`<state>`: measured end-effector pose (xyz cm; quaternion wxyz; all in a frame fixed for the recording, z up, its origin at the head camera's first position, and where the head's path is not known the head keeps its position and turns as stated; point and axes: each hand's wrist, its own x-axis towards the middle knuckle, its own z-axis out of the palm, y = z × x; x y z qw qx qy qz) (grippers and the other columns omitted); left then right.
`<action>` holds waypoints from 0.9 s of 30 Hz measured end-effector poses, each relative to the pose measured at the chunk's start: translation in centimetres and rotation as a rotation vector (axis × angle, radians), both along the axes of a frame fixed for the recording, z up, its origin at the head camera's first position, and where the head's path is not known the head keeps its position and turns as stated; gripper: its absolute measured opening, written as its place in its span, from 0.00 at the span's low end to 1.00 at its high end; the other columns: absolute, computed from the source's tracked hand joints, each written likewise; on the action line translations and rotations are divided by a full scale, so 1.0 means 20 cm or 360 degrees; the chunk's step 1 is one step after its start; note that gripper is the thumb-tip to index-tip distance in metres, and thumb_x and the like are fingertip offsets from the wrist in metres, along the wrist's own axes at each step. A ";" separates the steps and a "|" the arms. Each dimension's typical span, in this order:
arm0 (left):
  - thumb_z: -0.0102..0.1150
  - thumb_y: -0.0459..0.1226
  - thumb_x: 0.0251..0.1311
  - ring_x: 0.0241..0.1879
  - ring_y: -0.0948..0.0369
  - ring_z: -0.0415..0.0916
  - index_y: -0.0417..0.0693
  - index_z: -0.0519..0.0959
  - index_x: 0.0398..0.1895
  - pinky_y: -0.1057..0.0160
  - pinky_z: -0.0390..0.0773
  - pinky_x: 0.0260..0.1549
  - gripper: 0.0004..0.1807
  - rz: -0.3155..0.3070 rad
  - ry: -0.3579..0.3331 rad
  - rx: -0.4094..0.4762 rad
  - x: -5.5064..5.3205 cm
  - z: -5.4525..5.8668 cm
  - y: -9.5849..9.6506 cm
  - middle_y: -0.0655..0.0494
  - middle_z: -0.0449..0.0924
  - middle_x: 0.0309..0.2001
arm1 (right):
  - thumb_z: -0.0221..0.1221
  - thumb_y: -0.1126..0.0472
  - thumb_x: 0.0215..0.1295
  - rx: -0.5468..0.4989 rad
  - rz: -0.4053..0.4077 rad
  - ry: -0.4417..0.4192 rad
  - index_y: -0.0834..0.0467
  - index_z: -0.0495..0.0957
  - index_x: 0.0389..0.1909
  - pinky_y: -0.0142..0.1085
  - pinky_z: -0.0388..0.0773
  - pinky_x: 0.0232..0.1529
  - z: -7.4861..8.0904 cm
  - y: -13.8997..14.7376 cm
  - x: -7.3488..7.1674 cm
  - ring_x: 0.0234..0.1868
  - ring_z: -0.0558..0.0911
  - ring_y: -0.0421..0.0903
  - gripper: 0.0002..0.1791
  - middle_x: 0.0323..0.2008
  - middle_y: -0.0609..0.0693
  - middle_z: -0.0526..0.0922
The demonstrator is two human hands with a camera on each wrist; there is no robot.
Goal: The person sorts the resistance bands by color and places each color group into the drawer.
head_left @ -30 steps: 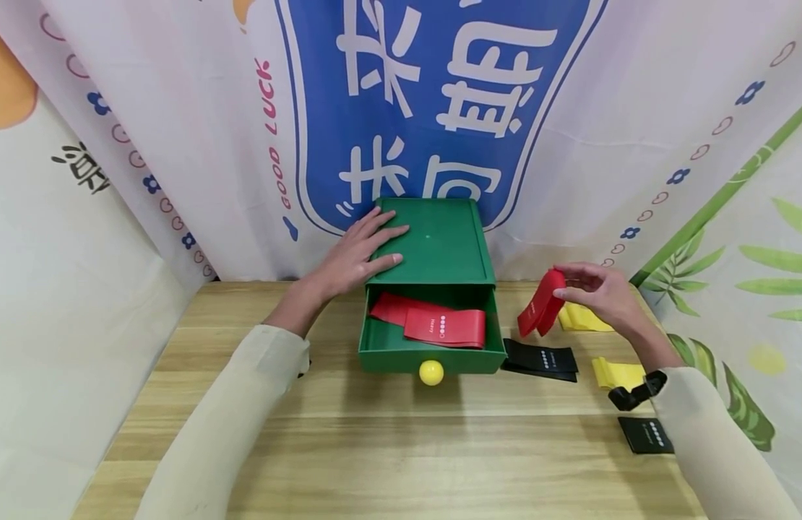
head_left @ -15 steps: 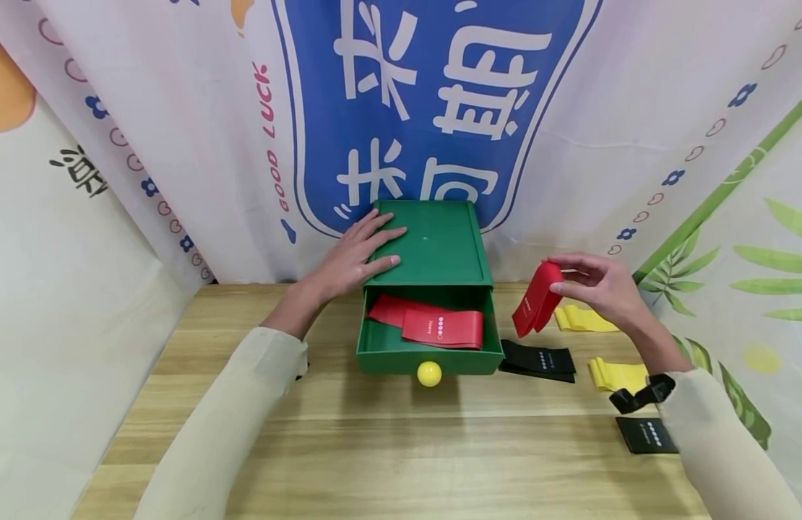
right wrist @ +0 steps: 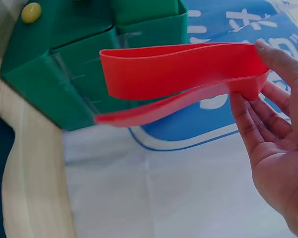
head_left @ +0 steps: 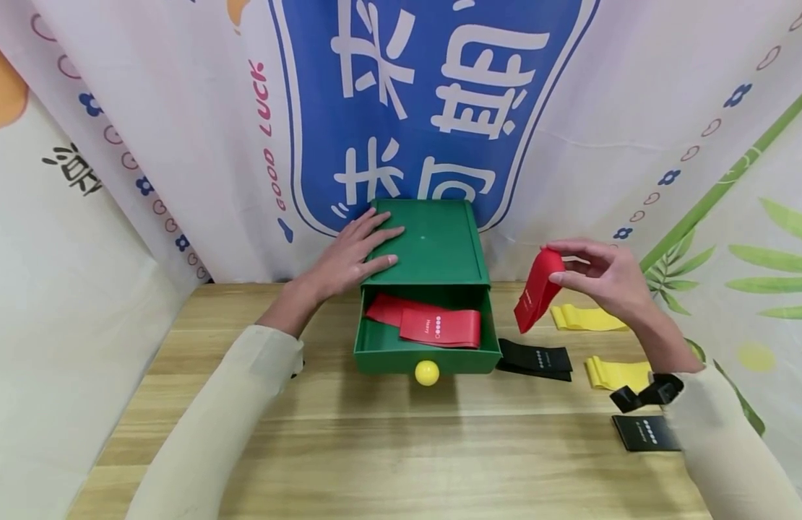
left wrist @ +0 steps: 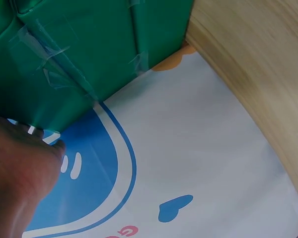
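My left hand (head_left: 349,256) rests with fingers spread on the top of a green drawer box (head_left: 440,249). In the head view the box's drawer (head_left: 381,362) is pulled out, with a yellow knob (head_left: 427,373) on its front. Inside lie two red resistance bands, a front one (head_left: 440,328) marked "Heavy" overlapping a rear one (head_left: 389,309). To the right of the box, my right hand (head_left: 609,280) pinches another folded red resistance band (head_left: 539,287) by one end, above the table. The right wrist view shows that band (right wrist: 179,74) hanging in two loose layers from thumb and fingertips.
A black band (head_left: 536,359) lies just right of the drawer. Farther right are two yellow bands, one behind (head_left: 586,318) and one in front (head_left: 615,374), and another black band (head_left: 644,433). A printed curtain (head_left: 232,159) hangs close behind the box.
The right hand has risen slightly with the red band, farther above the table. The left hand stays on the box, and the head view has shifted a little.
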<state>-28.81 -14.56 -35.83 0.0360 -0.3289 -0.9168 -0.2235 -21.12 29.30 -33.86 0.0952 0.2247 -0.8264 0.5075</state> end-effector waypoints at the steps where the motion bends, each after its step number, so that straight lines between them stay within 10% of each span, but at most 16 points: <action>1: 0.47 0.56 0.77 0.86 0.51 0.30 0.59 0.62 0.84 0.42 0.35 0.82 0.35 0.0001 0.0002 -0.0009 0.00 0.00 0.00 0.50 0.46 0.87 | 0.68 0.74 0.66 0.0002 -0.0002 0.0009 0.69 0.80 0.64 0.27 0.85 0.47 0.01 -0.01 0.01 0.47 0.88 0.38 0.24 0.55 0.40 0.85; 27: 0.42 0.58 0.78 0.86 0.53 0.31 0.67 0.66 0.82 0.40 0.32 0.82 0.32 -0.0066 0.0059 -0.0133 -0.01 0.02 0.00 0.54 0.46 0.87 | 0.65 0.85 0.58 -0.0393 0.0327 0.0333 0.76 0.80 0.59 0.31 0.85 0.52 0.33 -0.20 0.12 0.51 0.88 0.49 0.25 0.57 0.60 0.86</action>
